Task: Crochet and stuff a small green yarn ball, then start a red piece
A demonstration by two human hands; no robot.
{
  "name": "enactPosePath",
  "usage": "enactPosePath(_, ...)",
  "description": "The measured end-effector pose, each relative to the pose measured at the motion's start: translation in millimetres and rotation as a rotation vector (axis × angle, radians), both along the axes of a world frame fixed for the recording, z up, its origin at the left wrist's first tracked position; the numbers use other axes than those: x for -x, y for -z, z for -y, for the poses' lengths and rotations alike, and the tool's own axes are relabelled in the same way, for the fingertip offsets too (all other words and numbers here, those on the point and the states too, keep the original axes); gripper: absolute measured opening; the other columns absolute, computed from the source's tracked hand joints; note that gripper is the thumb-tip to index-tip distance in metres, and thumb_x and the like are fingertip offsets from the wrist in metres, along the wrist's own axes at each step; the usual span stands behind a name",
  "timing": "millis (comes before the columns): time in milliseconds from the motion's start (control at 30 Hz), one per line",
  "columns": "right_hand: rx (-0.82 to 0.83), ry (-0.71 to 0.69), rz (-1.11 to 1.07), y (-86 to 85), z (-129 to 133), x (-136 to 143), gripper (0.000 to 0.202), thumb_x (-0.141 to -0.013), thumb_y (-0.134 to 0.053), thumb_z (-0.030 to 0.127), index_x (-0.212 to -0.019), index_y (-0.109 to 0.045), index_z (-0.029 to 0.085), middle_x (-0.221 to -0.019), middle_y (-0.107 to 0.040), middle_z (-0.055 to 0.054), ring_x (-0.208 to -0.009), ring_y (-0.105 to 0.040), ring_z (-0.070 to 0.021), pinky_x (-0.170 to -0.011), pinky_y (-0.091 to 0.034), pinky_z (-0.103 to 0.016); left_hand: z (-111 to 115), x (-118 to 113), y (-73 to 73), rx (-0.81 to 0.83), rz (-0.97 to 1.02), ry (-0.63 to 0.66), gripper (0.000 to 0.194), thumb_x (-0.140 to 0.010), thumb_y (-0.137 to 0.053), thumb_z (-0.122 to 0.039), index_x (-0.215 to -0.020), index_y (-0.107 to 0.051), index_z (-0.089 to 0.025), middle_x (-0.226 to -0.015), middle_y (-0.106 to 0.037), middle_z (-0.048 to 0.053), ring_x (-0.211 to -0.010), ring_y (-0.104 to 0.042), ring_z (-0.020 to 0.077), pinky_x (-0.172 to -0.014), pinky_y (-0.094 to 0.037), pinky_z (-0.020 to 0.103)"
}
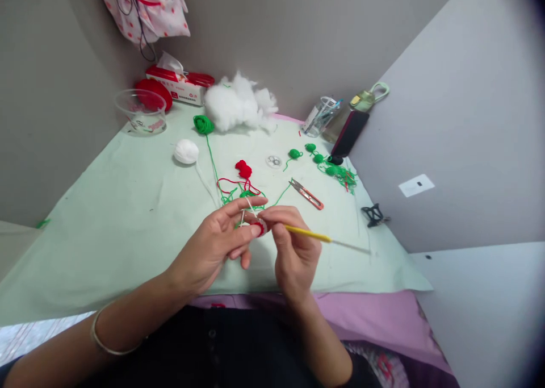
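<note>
Between the thumb and fingers of my left hand (pixel 217 237) is a small red and white crochet piece (pixel 260 227). White yarn loops over my left index finger, and a strand leads back toward the white yarn ball (pixel 186 151). My right hand (pixel 298 246) grips a crochet hook with a yellow handle (pixel 309 233); its rear metal end points right. The hook's working tip is hidden at the crochet piece. Just beyond my fingers lie a red crocheted piece (pixel 243 170) with a red tail and tangled green yarn (pixel 230 196).
Orange thread snips (pixel 307 194) lie right of centre. Behind are white stuffing (pixel 238 104), a green yarn ball (pixel 203 124), a clear tub (pixel 142 121) and a tissue box (pixel 181 88). Several green crocheted balls (pixel 318 158), a phone (pixel 350 133) and a clear cup (pixel 319 118) stand right.
</note>
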State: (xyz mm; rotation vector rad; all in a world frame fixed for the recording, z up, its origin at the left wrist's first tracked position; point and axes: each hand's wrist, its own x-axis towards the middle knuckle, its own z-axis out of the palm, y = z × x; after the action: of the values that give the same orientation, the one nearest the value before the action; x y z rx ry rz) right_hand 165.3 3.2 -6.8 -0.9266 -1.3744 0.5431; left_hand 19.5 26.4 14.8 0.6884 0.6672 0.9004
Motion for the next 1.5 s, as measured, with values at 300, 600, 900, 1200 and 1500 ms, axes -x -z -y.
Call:
enactPosePath(300, -0.169, 0.229, 0.291, 10.6, 3, -1, 0.026, -0.096, -0.060, 0.014, -0.111, -0.075, 0.029, -0.103, -0.072, -0.006, -0.093, -0.070, -0.0202, -0.076, -0.060, -0.038, -5, -1, 4.7, 0.157, 0.109, 0.048, 0.031, -0.084, -0.080, -0.020, -0.114, -0.077, -0.016, -0.063, -0.047, -0.007, -0.046, -0.030, -0.0004, -0.045, -0.042, 0.011)
enactPosePath(600, 0.098, 0.002, -0.121, -0.1, -4, -3, 0.015, -0.098, -0.062, 0.023, -0.096, -0.077, 0.024, -0.090, -0.072, -0.003, -0.079, -0.065, -0.0154, -0.072, -0.054, -0.032, -3, -3, 2.5, 0.028, 0.034, -0.021, 0.034, -0.085, -0.080, -0.020, -0.118, -0.077, -0.023, -0.075, -0.061, -0.003, -0.063, -0.052, 0.0040, -0.071, -0.057, 0.018)
enactPosePath(900, 0.188, -0.140, -0.351, -0.1, -3, -8, 0.020, -0.101, -0.055, 0.029, -0.093, -0.071, 0.021, -0.086, -0.072, -0.003, -0.068, -0.064, -0.0133, -0.063, -0.056, -0.029, -1, 3, 0.7, -0.031, -0.038, -0.036, 0.029, -0.086, -0.078, -0.023, -0.115, -0.078, -0.024, -0.086, -0.059, -0.003, -0.063, -0.053, 0.0045, -0.073, -0.057, 0.023)
enactPosePath(1200, -0.313, 0.264, 0.504, 16.5, 8, 1, 0.035, -0.094, -0.059, 0.009, -0.123, -0.068, 0.028, -0.102, -0.073, -0.007, -0.091, -0.070, -0.0212, -0.074, -0.060, -0.037, 1, -1, 5.8, -0.063, -0.076, -0.082, 0.045, -0.081, -0.082, -0.022, -0.126, -0.072, -0.024, -0.080, -0.060, -0.003, -0.068, -0.055, 0.0085, -0.069, -0.051, 0.022)
enactPosePath(1500, 0.001, 0.037, -0.115, 1.5, 2, -1, 0.023, -0.102, -0.051, 0.021, -0.100, -0.073, 0.026, -0.087, -0.068, -0.004, -0.075, -0.063, -0.0166, -0.067, -0.054, -0.035, -3, 1, 3.9, 0.040, 0.022, -0.014, 0.040, -0.083, -0.081, -0.023, -0.122, -0.074, -0.020, -0.070, -0.053, -0.006, -0.052, -0.034, 0.0034, -0.059, -0.050, 0.018)
